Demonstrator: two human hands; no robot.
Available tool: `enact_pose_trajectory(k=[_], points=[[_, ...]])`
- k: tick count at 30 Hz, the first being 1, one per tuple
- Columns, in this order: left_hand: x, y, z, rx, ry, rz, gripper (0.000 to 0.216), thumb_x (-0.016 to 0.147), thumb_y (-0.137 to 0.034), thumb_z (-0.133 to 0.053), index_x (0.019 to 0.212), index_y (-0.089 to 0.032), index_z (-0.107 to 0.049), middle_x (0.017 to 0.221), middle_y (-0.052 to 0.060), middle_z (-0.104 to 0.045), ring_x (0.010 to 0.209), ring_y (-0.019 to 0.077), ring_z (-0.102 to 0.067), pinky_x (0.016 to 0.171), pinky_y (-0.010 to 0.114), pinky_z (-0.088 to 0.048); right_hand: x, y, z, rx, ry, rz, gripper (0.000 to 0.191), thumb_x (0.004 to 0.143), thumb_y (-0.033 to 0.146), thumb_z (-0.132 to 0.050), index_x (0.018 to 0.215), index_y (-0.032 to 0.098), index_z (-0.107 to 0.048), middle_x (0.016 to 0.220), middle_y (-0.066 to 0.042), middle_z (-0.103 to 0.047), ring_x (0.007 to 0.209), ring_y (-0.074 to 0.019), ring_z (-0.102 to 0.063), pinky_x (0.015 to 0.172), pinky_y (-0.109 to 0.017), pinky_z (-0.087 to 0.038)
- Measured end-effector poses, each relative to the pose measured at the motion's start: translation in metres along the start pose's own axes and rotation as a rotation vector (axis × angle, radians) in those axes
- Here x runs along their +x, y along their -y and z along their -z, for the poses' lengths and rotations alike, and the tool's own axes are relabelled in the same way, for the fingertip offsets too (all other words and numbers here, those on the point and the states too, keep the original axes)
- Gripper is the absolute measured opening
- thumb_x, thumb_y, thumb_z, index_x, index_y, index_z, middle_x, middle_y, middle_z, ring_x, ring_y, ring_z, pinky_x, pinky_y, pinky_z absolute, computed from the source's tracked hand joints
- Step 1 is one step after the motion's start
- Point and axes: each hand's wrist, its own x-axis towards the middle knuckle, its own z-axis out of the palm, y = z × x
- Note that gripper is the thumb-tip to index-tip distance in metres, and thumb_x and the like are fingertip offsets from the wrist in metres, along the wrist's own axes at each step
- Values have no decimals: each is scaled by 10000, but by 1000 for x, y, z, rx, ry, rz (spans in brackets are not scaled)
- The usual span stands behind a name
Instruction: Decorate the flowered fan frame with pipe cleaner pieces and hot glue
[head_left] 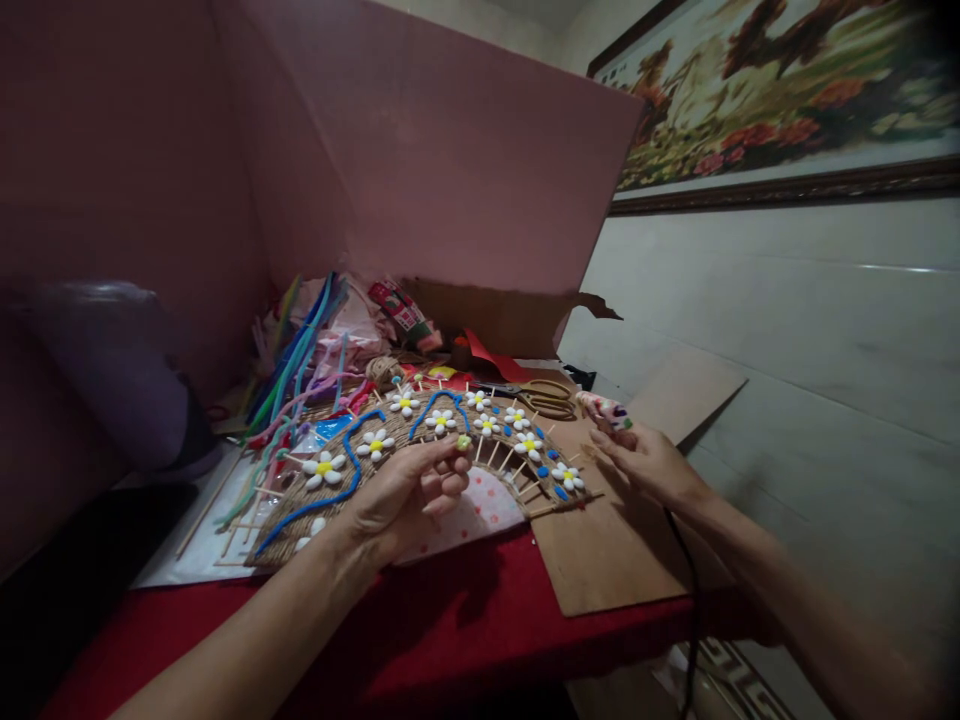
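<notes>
Panel [405, 430], fan-shaped, brown twine, white daisies [324, 468], blue wavy strips [300, 515]; near table's [360, 610] front edge | left hand [409, 495]: pinching yellow-green bit [463, 441], partly hiding panel | right hand [649, 460]: fingers round patterned tool [606, 410] | scissors [551, 396] behind

Left hand [412, 490]: yellow-green bit [463, 441] at fingertips, too small to identify. Right hand [649, 462] covers part of patterned object [602, 408]. Left forearm [300, 610] hides part of woven arch [397, 425]. Framed picture [787, 90] cut by top, right edges. Black cord [695, 600] runs off bottom.
</notes>
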Motion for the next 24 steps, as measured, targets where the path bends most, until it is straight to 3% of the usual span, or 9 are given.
enact_pose_trajectory(k=[2,6,10,16,24], points=[[0,-1,-1,0,-8,-1,158,729,-194,-669,789,-68,-595,665,21,-516,466,24,-416,331,116,-217,7,-24,7,-194,13,-12,357,762,444,-552,963,154,-604,741,-64,-668,649,-208,-612,543,-265,-452],[0,-1,-2,-7,-12,0,139,737,-182,-658,780,-66,-595,667,21,-517,463,20,-416,331,112,-225,10,-58,18,-262,258,151,467,789,419,-531,1211,221,-509,1103,-70,-644,964,-257,-608,801,-321,-465],[1,0,0,17,1,-14,152,746,-202,-653,788,-64,-603,681,24,-517,472,19,-417,331,112,-229,13,-75,22,-325,308,151,493,771,426,-541,1214,210,-519,1145,-83,-619,1005,-280,-587,847,-360,-451],[2,0,1,41,7,-29,149,746,-208,-653,772,-70,-605,680,17,-506,472,18,-406,330,112,-223,25,-88,24,-335,337,229,515,690,287,-564,1192,170,-566,1178,-109,-599,1061,-284,-556,922,-392,-415],[-1,0,-1,89,-24,-39,146,744,-213,-654,771,-80,-600,685,15,-508,471,17,-404,335,106,-236,14,-83,22,-146,359,162,550,728,423,-574,1218,176,-561,1228,-96,-586,1090,-290,-556,925,-388,-437]])
